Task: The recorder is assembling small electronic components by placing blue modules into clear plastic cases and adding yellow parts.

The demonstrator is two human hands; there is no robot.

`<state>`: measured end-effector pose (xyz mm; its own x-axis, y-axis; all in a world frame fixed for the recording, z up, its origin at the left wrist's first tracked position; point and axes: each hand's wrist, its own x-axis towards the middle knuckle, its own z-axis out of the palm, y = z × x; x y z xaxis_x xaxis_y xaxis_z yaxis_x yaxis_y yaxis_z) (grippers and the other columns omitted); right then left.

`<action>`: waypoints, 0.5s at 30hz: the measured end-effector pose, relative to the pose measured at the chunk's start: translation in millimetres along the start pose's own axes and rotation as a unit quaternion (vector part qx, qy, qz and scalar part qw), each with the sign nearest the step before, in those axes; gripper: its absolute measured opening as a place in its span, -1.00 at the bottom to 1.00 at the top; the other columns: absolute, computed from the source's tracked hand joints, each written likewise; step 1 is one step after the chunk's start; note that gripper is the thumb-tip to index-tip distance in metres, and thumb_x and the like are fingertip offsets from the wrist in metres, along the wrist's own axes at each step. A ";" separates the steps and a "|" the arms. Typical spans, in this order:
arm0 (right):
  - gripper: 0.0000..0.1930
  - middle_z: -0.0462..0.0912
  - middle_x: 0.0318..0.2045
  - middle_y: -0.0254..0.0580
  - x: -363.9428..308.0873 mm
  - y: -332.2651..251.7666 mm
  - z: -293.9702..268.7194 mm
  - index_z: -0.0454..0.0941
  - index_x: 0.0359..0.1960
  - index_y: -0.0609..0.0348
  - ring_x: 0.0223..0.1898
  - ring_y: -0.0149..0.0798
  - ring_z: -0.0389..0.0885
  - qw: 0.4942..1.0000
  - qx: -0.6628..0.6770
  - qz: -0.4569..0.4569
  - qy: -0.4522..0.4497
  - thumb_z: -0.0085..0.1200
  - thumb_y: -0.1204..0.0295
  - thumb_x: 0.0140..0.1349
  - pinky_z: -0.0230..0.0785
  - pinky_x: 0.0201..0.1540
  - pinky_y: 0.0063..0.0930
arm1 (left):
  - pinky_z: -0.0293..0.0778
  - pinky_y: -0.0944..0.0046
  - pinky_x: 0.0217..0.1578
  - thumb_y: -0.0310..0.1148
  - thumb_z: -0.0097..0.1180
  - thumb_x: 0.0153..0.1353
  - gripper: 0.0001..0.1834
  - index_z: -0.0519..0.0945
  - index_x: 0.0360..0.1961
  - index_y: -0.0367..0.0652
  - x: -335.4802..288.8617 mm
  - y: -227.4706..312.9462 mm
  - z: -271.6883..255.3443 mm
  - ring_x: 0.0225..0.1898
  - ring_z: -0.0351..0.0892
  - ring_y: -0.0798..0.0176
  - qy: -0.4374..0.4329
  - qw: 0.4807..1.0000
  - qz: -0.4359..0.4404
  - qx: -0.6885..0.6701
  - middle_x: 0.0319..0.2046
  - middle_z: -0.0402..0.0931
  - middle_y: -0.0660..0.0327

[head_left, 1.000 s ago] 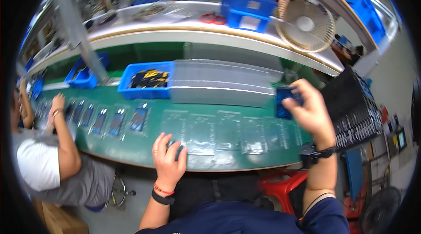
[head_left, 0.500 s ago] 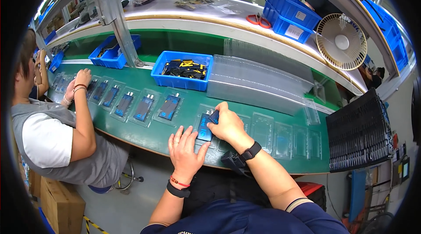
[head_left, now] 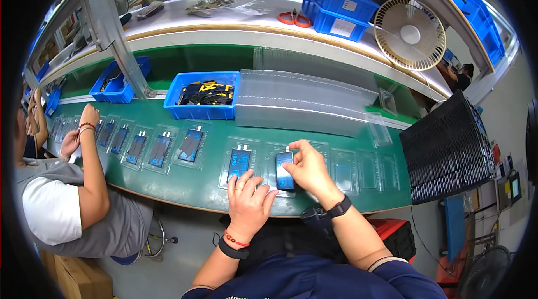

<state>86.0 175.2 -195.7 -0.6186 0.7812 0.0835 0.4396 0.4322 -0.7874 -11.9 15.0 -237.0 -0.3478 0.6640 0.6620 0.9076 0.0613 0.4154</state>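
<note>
right hand: i see its fingers narrow, with the thumb on the face of the held battery and the other fingers along its upper right edge.
held battery: flat, dark and shiny with blue marks, metal tabs pointing toward the shelf; it is over a clear tray, and i cannot tell from here whether it touches the bottom.
left hand: fingers moderately wide, gripping nothing that i can see; the tips reach over the lower end of the second battery, and i cannot tell whether they press on it.
second battery: it lies face up in its own tray, just left of the held one.
right side of the counter: i see more clear trays in a row, then a black stack by the end.
left side: a row of trays with dark batteries runs toward a co-worker's hands.
back: a blue bin of black and yellow pieces stands beside long clear plastic covers.
shelf: red-handled scissors, blue boxes and a fan.
</note>
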 end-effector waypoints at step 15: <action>-0.58 0.58 -0.56 -0.21 -48.9 -9.4 -128.9 0.52 -0.06 0.22 -0.52 -0.39 0.57 0.980 -0.083 -0.059 0.169 0.38 0.35 0.08 0.43 -0.45 -0.44 | 0.30 -0.09 0.13 -0.30 0.41 -0.03 -0.79 0.63 -0.46 -0.14 -1.0 -4.3 -2.9 0.00 0.54 -0.01 -0.019 1.000 -0.004 -0.014 -0.25 0.56 0.17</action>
<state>196.0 191.0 -113.7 -0.4327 0.8137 0.3882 0.4948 0.5743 -0.6522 -16.2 11.9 -237.6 -0.3448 0.6912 0.6351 0.8977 0.0450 0.4384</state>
